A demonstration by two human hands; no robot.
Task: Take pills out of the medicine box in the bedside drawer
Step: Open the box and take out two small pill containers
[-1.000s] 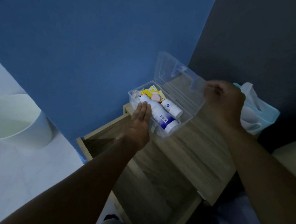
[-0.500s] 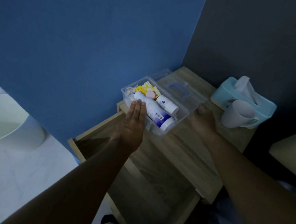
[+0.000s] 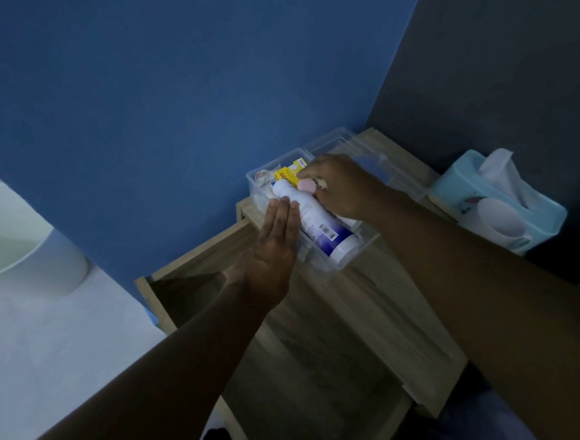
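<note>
A clear plastic medicine box (image 3: 365, 246) stands on the wooden bedside table (image 3: 381, 315), and its lid (image 3: 406, 184) lies flat behind it. Inside lie a large white bottle with a blue end (image 3: 316, 223), a yellow packet (image 3: 285, 176) and a round pink piece (image 3: 306, 186). My left hand (image 3: 272, 249) is flat, fingers together, pressed against the box's near side. My right hand (image 3: 342, 185) reaches into the box from the right, fingers curled down beside the pink piece and the yellow packet. It covers a smaller white bottle; what it grips is hidden.
The table's drawer (image 3: 305, 375) is pulled out below the box and looks dark inside. A pale blue tissue box (image 3: 509, 204) with a white cup (image 3: 498, 219) in front of it stands at the back right. A white bin (image 3: 22, 252) sits on the floor, left.
My right hand let the lid fall flat behind the box, came off it and moved left into the box. My left hand stayed against the box's near side.
</note>
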